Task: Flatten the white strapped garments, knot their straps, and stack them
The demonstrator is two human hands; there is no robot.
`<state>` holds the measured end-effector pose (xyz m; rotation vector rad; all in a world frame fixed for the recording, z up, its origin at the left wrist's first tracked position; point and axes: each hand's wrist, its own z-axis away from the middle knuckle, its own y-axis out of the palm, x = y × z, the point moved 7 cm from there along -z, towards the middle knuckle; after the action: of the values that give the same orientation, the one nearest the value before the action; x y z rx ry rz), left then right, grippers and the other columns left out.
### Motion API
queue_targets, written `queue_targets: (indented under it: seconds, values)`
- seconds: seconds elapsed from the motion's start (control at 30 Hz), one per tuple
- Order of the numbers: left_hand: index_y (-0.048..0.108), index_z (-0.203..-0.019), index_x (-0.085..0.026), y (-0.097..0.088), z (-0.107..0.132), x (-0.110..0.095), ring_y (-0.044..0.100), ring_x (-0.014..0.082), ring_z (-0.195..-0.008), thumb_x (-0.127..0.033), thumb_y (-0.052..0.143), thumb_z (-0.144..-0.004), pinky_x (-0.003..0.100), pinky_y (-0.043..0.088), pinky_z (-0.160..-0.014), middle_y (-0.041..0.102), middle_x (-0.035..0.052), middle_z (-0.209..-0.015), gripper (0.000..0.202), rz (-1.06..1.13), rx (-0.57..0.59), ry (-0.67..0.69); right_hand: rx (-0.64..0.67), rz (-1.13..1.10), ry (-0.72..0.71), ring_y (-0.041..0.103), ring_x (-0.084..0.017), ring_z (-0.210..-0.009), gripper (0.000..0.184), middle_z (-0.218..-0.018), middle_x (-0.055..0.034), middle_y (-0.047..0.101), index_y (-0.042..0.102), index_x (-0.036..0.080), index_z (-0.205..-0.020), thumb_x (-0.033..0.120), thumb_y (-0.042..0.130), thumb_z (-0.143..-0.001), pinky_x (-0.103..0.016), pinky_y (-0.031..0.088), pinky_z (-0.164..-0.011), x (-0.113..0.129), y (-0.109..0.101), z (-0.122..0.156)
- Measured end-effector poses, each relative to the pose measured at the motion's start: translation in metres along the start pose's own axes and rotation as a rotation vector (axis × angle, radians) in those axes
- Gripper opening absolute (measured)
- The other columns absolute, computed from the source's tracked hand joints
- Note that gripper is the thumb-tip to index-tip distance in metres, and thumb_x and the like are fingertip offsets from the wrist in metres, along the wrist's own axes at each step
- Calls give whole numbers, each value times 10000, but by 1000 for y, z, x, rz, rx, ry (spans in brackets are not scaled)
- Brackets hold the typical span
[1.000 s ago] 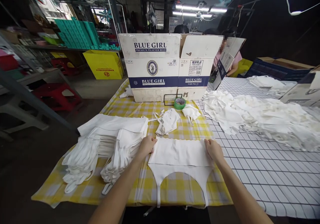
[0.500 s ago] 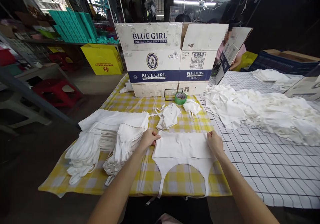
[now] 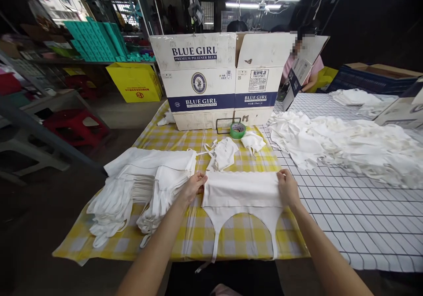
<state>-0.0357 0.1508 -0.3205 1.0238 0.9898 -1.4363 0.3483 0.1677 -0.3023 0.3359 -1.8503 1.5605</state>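
A white camisole top (image 3: 243,190) lies spread on the yellow checked tablecloth (image 3: 194,225), its straps pointing toward my body. My left hand (image 3: 194,186) pinches its far left corner. At the far right corner my right hand (image 3: 288,186) grips the same edge with closed fingers. Left of my left hand stands a thick stack of folded white tops (image 3: 158,159), with straps hanging down its near side. Beyond the camisole are a crumpled white garment (image 3: 224,153) and a smaller bunched white piece (image 3: 253,142).
A large beer carton (image 3: 205,84) stands at the back, with a roll of green tape (image 3: 238,131) before it. To the right, a heap of white garments (image 3: 340,142) covers part of the grid-patterned cloth (image 3: 346,216). A person in pink (image 3: 317,67) sits behind the carton.
The camisole's far edge now looks straighter and pulled wider. My right hand has shifted slightly right and my left hand slightly left. The camera view has moved a little.
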Motion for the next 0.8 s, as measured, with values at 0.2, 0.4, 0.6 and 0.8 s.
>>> queue_targets:
  seconds: [0.2,0.4,0.6,0.8]
  values:
    - [461,-967,-163,8,-8,8,583,126,-571,-453,614,-695,235,436,-535,628,10,-728,426,-117,-86,-28,128,21,35,540,-178,-599,319,-645,-6,580,533,194,-902,470,440,-772,-256,357,-545,-10,19,-5]
    - [575,-825,-141,0,-15,0,562,132,-590,-147,635,-635,217,375,-561,605,-15,-615,199,-308,-235,30,112,66,2,542,-171,-659,376,-780,-11,581,487,205,-1078,374,493,-743,-254,358,-590,-10,19,4]
    - [614,-747,-142,-6,-10,4,586,169,-621,-267,537,-746,233,398,-556,629,8,-612,147,-327,-269,31,43,74,-19,548,-176,-690,389,-837,-26,591,471,210,-1148,396,392,-816,-262,366,-626,-8,13,15]
    - [566,-1049,-140,-1,5,3,549,131,-548,-276,580,-721,217,384,-543,592,-25,-597,356,-339,-280,83,49,202,-39,547,-186,-667,391,-758,-20,601,498,219,-1145,431,388,-834,-272,361,-617,-7,14,18]
